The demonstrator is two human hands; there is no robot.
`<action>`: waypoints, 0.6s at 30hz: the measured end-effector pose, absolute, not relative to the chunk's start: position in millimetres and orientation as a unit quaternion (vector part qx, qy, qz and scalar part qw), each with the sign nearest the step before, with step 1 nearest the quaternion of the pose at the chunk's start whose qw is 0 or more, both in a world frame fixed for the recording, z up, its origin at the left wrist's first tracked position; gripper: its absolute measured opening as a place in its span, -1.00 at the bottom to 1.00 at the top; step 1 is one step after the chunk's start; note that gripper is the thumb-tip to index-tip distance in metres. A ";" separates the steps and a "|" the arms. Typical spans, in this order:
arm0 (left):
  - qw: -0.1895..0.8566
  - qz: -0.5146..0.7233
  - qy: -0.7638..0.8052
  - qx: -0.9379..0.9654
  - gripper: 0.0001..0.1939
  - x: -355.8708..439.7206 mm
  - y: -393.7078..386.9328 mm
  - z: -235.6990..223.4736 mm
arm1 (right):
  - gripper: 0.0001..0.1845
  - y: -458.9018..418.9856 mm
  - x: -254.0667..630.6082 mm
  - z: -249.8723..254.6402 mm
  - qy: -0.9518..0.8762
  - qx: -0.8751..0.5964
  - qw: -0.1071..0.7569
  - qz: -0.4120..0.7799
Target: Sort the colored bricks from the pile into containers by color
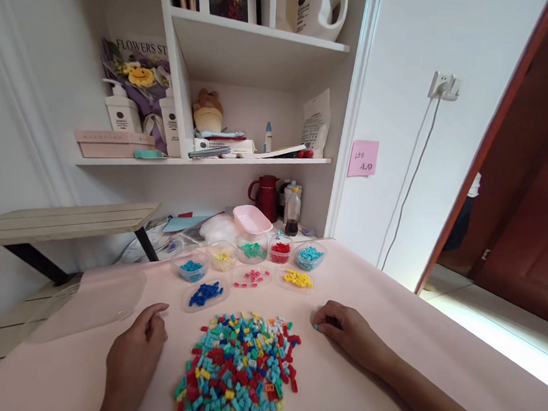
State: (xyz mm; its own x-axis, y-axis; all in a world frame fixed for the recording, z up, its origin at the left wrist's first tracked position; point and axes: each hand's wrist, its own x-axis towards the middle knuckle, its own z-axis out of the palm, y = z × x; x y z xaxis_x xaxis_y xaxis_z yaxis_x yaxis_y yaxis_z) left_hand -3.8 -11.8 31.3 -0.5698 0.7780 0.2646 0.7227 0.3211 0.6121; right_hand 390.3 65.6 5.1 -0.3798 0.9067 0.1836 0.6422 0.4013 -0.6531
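A heap of small toy building bricks (238, 372) in mixed colours lies on the table between my hands. To its left, my left hand (137, 352) rests on the cloth with fingers loosely curled; whether anything is inside is hidden. My right hand (340, 329) lies right of the heap, thumb and fingers pinched on a light-blue brick (315, 326), of which only a bit shows. Beyond the heap stand clear containers with sorted bricks: dark blue bricks (206, 293), pink bricks (251, 278), yellow bricks (298, 278), red bricks (280, 251), green bricks (253, 250) and light-blue bricks (309, 257).
A clear plastic lid (93, 302) lies at the left on the pink tablecloth (383, 388). Behind the containers are a pink basin (253, 220), a red jug (266, 198) and a bottle (293, 212). A wooden bench (61, 221) stands at left, below shelves (211, 162).
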 end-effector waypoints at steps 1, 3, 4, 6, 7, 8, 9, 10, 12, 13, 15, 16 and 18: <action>0.035 0.351 0.812 0.464 -0.69 -3.4 -11.4 31.6 | -0.84 65.5 390.2 5.3 -0.792 -0.489 0.268 0.249; 0.025 0.339 0.816 0.468 -0.68 -2.6 -10.7 31.9 | -0.84 65.6 390.2 5.7 -0.790 -0.491 0.265 0.254; 0.021 0.332 0.817 0.470 -0.67 -2.3 -10.4 32.0 | -0.84 65.8 390.2 5.9 -0.789 -0.492 0.263 0.256; 0.016 0.320 0.820 0.475 -0.66 -2.0 -9.6 31.6 | -0.84 66.3 390.3 6.1 -0.790 -0.492 0.261 0.257; 0.015 0.316 0.820 0.477 -0.65 -2.2 -9.2 31.2 | -0.84 66.5 390.3 6.2 -0.790 -0.492 0.261 0.257; 0.015 0.311 0.820 0.480 -0.65 -2.5 -8.7 30.8 | -0.84 66.7 390.3 6.2 -0.790 -0.491 0.262 0.257; 0.016 0.306 0.821 0.481 -0.65 -2.9 -8.3 30.3 | -0.84 66.8 390.3 6.2 -0.789 -0.491 0.265 0.257; 0.017 0.301 0.822 0.483 -0.64 -3.2 -7.8 30.1 | -0.84 66.9 390.1 6.0 -0.788 -0.492 0.267 0.258; 0.021 0.289 0.826 0.483 -0.64 -3.3 -7.1 30.5 | -0.84 66.6 389.9 5.2 -0.783 -0.492 0.273 0.265; 0.023 0.281 0.828 0.484 -0.64 -2.9 -6.8 31.2 | -0.84 66.5 389.9 4.6 -0.779 -0.492 0.277 0.272; 0.023 0.262 0.832 0.488 -0.63 -1.2 -6.4 33.5 | -0.85 67.4 390.6 3.3 -0.766 -0.491 0.290 0.297; 0.023 0.251 0.835 0.490 -0.63 -0.1 -6.1 34.5 | -0.85 69.0 391.5 3.0 -0.757 -0.490 0.296 0.315; 0.024 0.226 0.837 0.497 -0.63 1.6 -5.1 35.5 | -0.83 75.8 394.5 4.0 -0.735 -0.494 0.298 0.357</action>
State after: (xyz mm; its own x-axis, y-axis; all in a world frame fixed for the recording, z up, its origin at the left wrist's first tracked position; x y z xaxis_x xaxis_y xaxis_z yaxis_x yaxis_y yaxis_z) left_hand 1.6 -5.1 35.5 -0.5045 0.8434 0.1845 0.8218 0.4036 0.4022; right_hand 394.5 75.8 4.0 -0.3340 0.9387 0.0850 0.5139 0.2570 -0.8184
